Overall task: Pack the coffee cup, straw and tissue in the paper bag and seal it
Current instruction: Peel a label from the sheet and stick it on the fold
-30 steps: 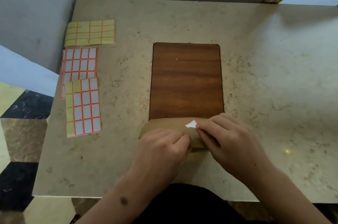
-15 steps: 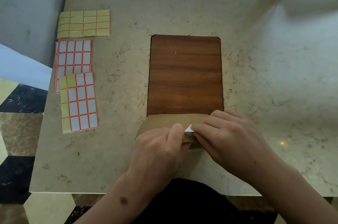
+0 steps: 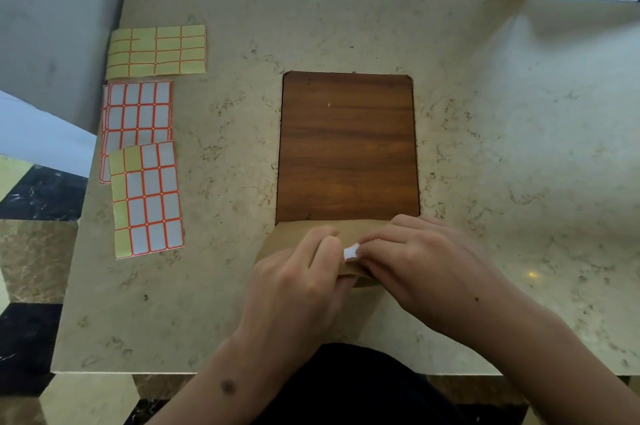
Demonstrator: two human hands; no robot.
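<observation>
Marble table [image 3: 485,112]: below the wooden board [image 3: 347,147], since a second ago your left hand [image 3: 294,280] and right hand [image 3: 412,261] have closed in, fingers pinching the white sticker [image 3: 351,252] onto the paper bag [image 3: 291,234] fold, apparently sealing it.

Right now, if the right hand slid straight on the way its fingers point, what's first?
The white sticker at its fingertips, then the left hand, both over the paper bag. Right hand points left; depth unclear.
</observation>
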